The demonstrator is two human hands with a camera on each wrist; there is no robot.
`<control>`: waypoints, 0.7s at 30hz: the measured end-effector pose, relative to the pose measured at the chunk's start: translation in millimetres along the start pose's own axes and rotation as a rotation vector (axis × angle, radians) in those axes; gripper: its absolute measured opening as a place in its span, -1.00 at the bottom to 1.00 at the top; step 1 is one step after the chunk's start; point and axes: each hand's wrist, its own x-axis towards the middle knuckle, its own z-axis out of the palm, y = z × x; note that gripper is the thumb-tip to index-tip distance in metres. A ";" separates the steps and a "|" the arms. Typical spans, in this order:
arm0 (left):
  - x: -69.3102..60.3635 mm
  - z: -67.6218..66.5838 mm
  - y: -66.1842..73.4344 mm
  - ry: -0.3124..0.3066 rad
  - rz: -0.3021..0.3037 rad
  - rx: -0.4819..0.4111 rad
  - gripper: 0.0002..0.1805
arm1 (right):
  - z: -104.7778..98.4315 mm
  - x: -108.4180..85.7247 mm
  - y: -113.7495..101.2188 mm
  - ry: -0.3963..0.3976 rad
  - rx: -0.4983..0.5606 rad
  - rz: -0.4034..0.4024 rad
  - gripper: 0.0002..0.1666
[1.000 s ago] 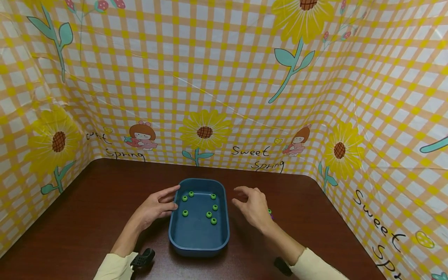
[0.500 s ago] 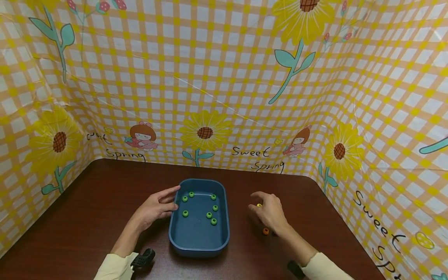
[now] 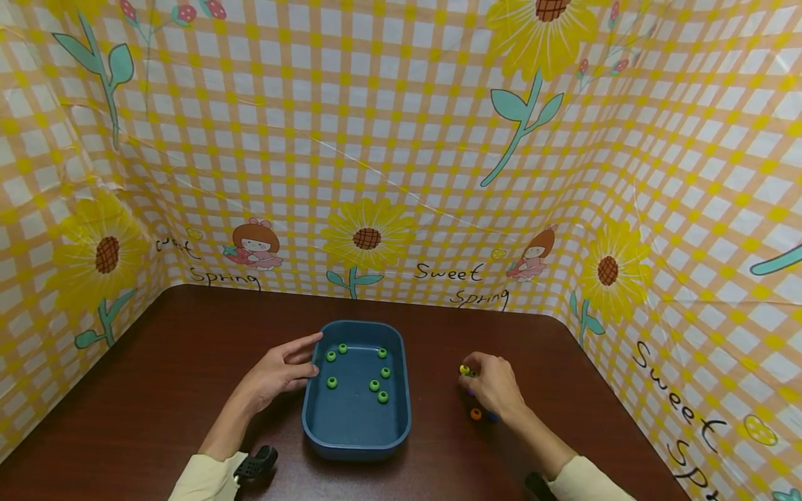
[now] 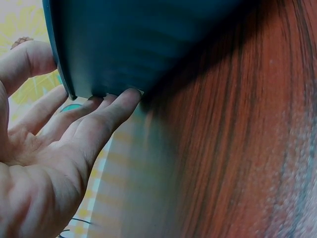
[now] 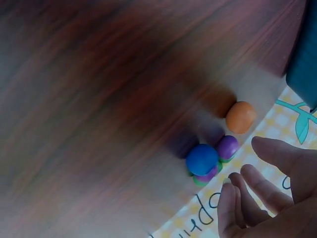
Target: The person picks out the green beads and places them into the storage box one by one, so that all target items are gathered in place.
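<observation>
A blue plastic box (image 3: 357, 445) stands on the table with several green beads (image 3: 374, 385) inside. My left hand (image 3: 276, 372) rests its extended fingers against the box's left side; in the left wrist view the fingertips (image 4: 130, 96) touch the outer wall. To the right of the box, my right hand (image 3: 495, 383) reaches down over a loose group of beads, its fingers bent, with a gap between thumb and fingertips in the right wrist view. Near it lie a yellow bead (image 3: 464, 369), an orange bead (image 5: 240, 117), a blue bead (image 5: 202, 159) and a purple bead (image 5: 228, 148). The hand partly hides the group.
The dark brown wooden table (image 3: 207, 341) extends around the box. Yellow checked cloth (image 3: 401, 139) with sunflower prints hangs behind it and along both sides. Black straps (image 3: 257, 462) sit at the wrists, below cream sleeves (image 3: 207, 476).
My right hand has moved right and slightly down from beside the box to the loose beads, uncovering the yellow and orange ones. My left hand and the box have stayed in place.
</observation>
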 end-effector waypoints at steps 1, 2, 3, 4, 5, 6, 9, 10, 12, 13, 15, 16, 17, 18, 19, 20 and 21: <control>0.0 -0.1 -0.1 0.000 -0.001 0.000 -0.27 | 0.2 -0.1 0.6 -0.006 -0.002 0.000 -0.74; 0.1 -0.2 -0.2 0.001 0.000 0.002 -0.27 | 0.4 -0.5 1.2 -0.011 -0.008 0.001 -0.73; 0.2 -0.2 -0.3 0.002 0.000 0.005 -0.28 | 0.6 -0.8 1.9 -0.016 -0.011 0.000 -0.73; 0.2 -0.3 -0.4 0.003 0.000 0.007 -0.28 | 0.8 -1.1 2.5 -0.020 -0.014 -0.001 -0.73; 0.3 -0.4 -0.5 0.003 0.000 0.008 -0.28 | 1.0 -1.5 2.9 -0.022 -0.018 -0.001 -0.72; 0.3 -0.4 -0.6 0.005 0.000 0.008 -0.28 | 1.2 -1.6 3.3 -0.024 -0.021 -0.001 -0.71; 0.2 -0.5 -0.7 0.004 0.000 0.008 -0.27 | 1.5 -1.7 3.9 -0.026 -0.026 0.002 -0.71; 0.1 -0.6 -0.7 0.004 0.000 0.007 -0.27 | 1.8 -1.6 4.2 -0.026 -0.028 0.005 -0.71; 0.1 -0.7 -0.9 0.003 0.001 0.006 -0.28 | 2.2 -1.1 4.6 -0.024 -0.035 0.005 -0.72; 0.2 -0.9 -1.0 0.001 0.001 0.006 -0.27 | 2.5 -1.0 4.9 -0.023 -0.037 0.005 -0.72; 0.3 -1.0 -1.3 -0.001 0.001 0.003 -0.27 | 2.9 -0.8 5.5 -0.020 -0.044 0.004 -0.73; 0.4 -1.1 -1.4 -0.001 0.003 0.005 -0.27 | 3.1 -0.7 6.0 -0.019 -0.047 0.004 -0.73; 0.5 -1.2 -1.6 -0.003 0.004 0.005 -0.27 | 3.1 -0.7 6.4 -0.018 -0.049 0.004 -0.74; 0.6 -1.2 -1.7 -0.003 0.004 0.006 -0.27 | 3.4 -0.6 6.9 -0.018 -0.050 0.004 -0.75; 0.6 -1.2 -1.8 -0.003 0.004 0.007 -0.27 | 3.4 -0.7 7.3 -0.019 -0.050 0.005 -0.76; 0.5 -1.2 -1.9 -0.003 0.004 0.007 -0.28 | 3.6 -0.4 7.7 -0.019 -0.051 0.004 -0.77; 0.5 -1.1 -2.0 -0.003 0.003 0.007 -0.28 | 3.8 -0.2 8.0 -0.018 -0.051 0.003 -0.78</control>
